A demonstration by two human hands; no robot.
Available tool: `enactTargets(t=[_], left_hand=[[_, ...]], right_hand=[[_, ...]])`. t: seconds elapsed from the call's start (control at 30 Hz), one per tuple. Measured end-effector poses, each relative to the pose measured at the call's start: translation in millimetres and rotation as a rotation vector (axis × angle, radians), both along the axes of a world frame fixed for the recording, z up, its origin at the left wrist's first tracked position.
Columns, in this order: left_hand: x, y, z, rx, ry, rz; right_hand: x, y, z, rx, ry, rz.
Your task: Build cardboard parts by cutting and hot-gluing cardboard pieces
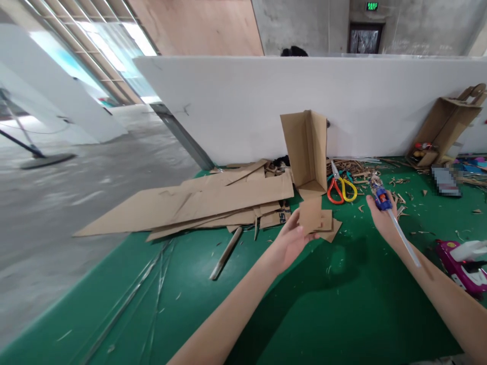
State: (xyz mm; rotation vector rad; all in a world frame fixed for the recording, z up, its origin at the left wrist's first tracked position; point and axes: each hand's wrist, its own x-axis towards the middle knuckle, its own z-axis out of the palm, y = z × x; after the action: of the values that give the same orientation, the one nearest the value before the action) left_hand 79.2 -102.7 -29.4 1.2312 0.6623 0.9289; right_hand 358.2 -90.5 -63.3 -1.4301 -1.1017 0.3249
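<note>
Left hand (291,241), frame centre, gripped one small cardboard piece (310,215). Right hand (382,218), centre right, was clenched on one blue glue gun (382,198). One folded cardboard box (306,149) stood just above; one pair of scissors (340,186) lay beside it on the green desk (323,314).

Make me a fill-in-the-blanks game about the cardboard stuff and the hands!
1. The left hand holds a small piece of ____.
2. The right hand grips a blue glue gun with a clear ____ sticking out its back.
3. The scissors have one orange handle and one ____ handle.
4. The floor mat is ____.

Missing words: cardboard; glue stick; yellow; green
</note>
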Motion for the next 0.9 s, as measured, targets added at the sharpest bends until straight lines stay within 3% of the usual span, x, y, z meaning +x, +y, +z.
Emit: enactTargets(t=[0.17, 0.27, 0.4, 0.5, 0.6, 0.7, 0.9], left_hand=[[-3.3, 1.4, -10.0, 0.180, 0.138, 0.032], [-2.2, 1.3, -18.7, 0.271, 0.278, 0.001], [1.5, -5.7, -22.6, 0.385, 0.609, -0.103], [6.1, -9.8, -23.6, 0.428, 0.726, -0.126], [13.3, -5.9, -27.7, 0.453, 0.739, -0.085], [22.8, 6.0, -32.8, 0.495, 0.705, -0.040], [35.2, 14.3, -27.4, 0.577, 0.687, 0.033]], right_hand=[[-7.9, -9.8, 0.7, -0.067, -0.085, 0.189], [1.2, -7.7, -1.5, -0.053, -0.087, 0.120], [17.0, -4.8, -0.2, 0.067, -0.042, -0.066], [16.3, -10.0, 8.2, 0.104, 0.154, -0.011], [4.5, -18.0, 13.2, 0.044, 0.319, 0.175], [-7.6, -21.5, 5.5, -0.076, 0.284, 0.305], [-12.7, -17.5, -12.5, -0.038, 0.289, 0.317]])
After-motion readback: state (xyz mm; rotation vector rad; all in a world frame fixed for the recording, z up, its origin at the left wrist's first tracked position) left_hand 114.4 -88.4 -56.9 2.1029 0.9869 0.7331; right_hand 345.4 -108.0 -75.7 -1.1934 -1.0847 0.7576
